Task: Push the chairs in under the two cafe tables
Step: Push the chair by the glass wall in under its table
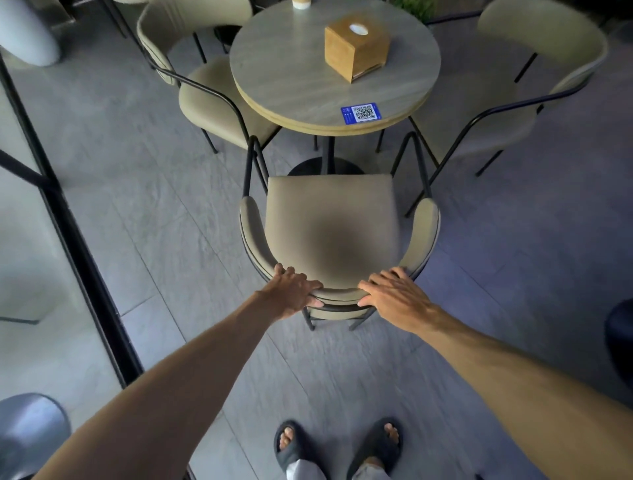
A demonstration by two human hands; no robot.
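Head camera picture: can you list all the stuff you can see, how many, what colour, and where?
Round table: one, grey top, pale wood edge, top centre.
Chairs: three, beige with black metal frames; near chair in front of the table, not yet pushed under; left chair and right chair beside the table.
Tissue box: one, wooden brown, on the table.
QR sticker: one, blue, at the table's near edge.
Cup: one, mostly cut off, at the table's far edge.
Floor: grey tiles.
Glass partition: black frame, left side.
Slippers: two, dark, bottom centre.
Left hand: fingers over the near chair's backrest.
Right hand: fingers on the same backrest.
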